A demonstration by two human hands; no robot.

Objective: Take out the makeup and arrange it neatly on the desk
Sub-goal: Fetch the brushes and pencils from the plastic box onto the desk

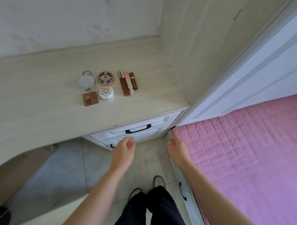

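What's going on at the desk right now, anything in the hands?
Nothing held. The left hand and right hand hang open and empty in front of the closed drawer. On the desk the makeup is laid out: a round mirror, two patterned compacts, an eyeshadow palette, and lip tubes side by side.

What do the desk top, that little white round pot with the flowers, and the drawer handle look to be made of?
Desk top: probably laminate or veneered board, matt, with a pale printed-looking wood grain.
White round pot: possibly glazed ceramic or glossy plastic; it is smooth and shiny with painted floral dots.
Drawer handle: dark, slim and slightly glossy, likely painted metal, though plastic is possible.
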